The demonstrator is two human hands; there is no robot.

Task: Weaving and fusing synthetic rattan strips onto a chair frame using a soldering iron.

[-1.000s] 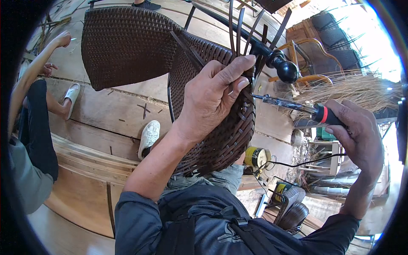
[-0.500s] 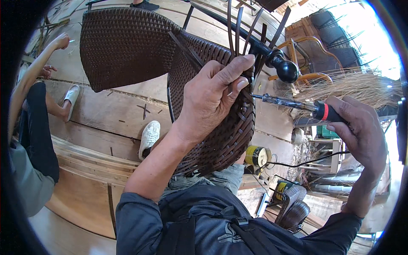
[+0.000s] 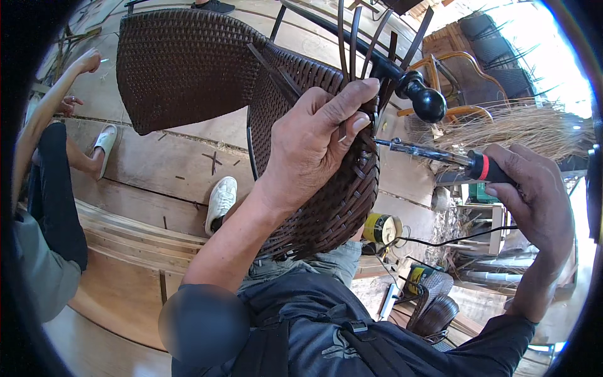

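A dark brown woven seat point(image 3: 188, 75) on a black frame spans my lap and the space in front of me. My left hand point(image 3: 304, 144) is closed at its woven edge, with a brown strip point(image 3: 342, 133) pinched between thumb and finger. Several loose strips point(image 3: 370, 44) stick up beyond that hand. My right hand point(image 3: 534, 195) grips the black, red-ringed handle of a soldering iron point(image 3: 440, 155). Its thin tip points left at the weave just beside my left hand; whether it touches is hard to tell. A black ball-shaped frame end point(image 3: 429, 105) lies above the iron.
At the left sits another person point(image 3: 53, 182), one hand raised. A bundle of dry fibres point(image 3: 521, 129) and a bamboo-coloured chair frame point(image 3: 465, 60) are at the right. A yellow-black can point(image 3: 381, 228), a black cord point(image 3: 452, 242) and a white power strip point(image 3: 388, 301) lie low on the right.
The frame's ball end and the soldering iron have shifted slightly right and down with my right hand. My left hand keeps its pinch in nearly the same place.
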